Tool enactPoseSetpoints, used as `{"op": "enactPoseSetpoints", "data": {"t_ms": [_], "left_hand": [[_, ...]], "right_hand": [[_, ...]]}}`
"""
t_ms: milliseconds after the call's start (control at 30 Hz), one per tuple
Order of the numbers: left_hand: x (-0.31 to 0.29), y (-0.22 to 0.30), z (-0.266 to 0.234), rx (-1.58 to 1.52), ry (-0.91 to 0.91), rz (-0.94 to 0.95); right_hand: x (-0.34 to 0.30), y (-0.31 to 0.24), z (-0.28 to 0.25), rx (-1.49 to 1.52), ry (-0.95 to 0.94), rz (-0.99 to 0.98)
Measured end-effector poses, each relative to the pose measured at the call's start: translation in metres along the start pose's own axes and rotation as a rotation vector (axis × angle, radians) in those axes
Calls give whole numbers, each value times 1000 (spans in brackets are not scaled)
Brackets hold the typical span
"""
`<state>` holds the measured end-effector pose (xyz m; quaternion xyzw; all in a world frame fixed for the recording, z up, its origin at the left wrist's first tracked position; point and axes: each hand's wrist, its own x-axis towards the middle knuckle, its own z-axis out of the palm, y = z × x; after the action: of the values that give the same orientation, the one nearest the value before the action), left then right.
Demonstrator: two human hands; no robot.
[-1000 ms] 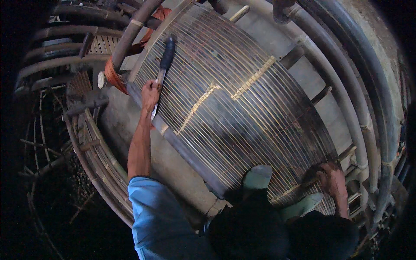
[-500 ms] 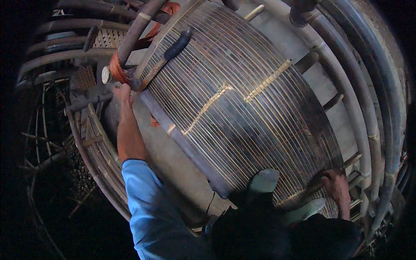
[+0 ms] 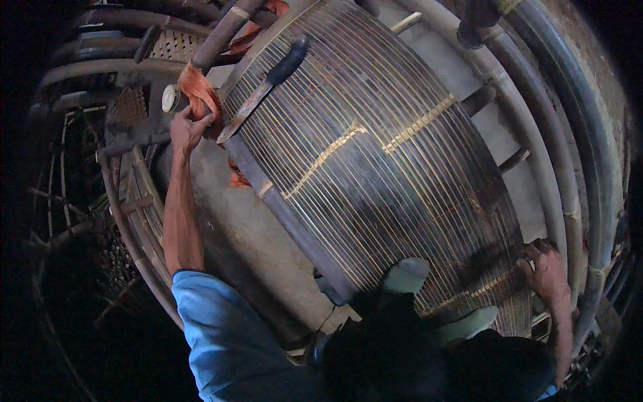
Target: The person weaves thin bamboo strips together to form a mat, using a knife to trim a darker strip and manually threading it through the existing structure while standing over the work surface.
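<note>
The left hand (image 3: 189, 128) reaches out to about ten o'clock, its fingers curled around a strip of orange cloth (image 3: 199, 94) tied to a grey pole (image 3: 221, 37) just beside the upper left corner of a big slatted bamboo panel (image 3: 382, 167). The right hand (image 3: 546, 271) sits at four o'clock on the panel's lower right edge, fingers bent down over the slats; whether they pinch a single slat I cannot tell. A long knife with a dark handle (image 3: 268, 84) lies loose on the panel toward eleven o'clock, its blade tip close to the left hand. That is the likeliest trouble: a tug on the cloth or a jolt to the panel could slide the knife toward the wrist or off the edge. Two feet in pale shoes (image 3: 405, 275) rest on the panel at six o'clock, so shifted weight might crack the thin slats. Curved poles (image 3: 589, 167) crowd the three o'clock side; open concrete (image 3: 248, 248) lies at eight o'clock.
</note>
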<state>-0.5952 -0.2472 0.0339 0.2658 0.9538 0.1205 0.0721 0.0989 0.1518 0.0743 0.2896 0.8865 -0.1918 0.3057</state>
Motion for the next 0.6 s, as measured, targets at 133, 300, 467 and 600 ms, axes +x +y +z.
{"op": "enactPoseSetpoints", "data": {"t_ms": [133, 300, 467, 600], "left_hand": [[-28, 37, -19, -572, -111, -171], [-67, 45, -33, -1191, -320, -347], [-98, 54, -17, -655, -85, -257], [-117, 59, -13, -873, -132, -437]], "right_hand": [[8, -31, -42, -45, 21, -249], [55, -73, -89, -89, -8, -515], [120, -140, -116, -160, 77, -667], [124, -160, -119, -90, 175, -771]]}}
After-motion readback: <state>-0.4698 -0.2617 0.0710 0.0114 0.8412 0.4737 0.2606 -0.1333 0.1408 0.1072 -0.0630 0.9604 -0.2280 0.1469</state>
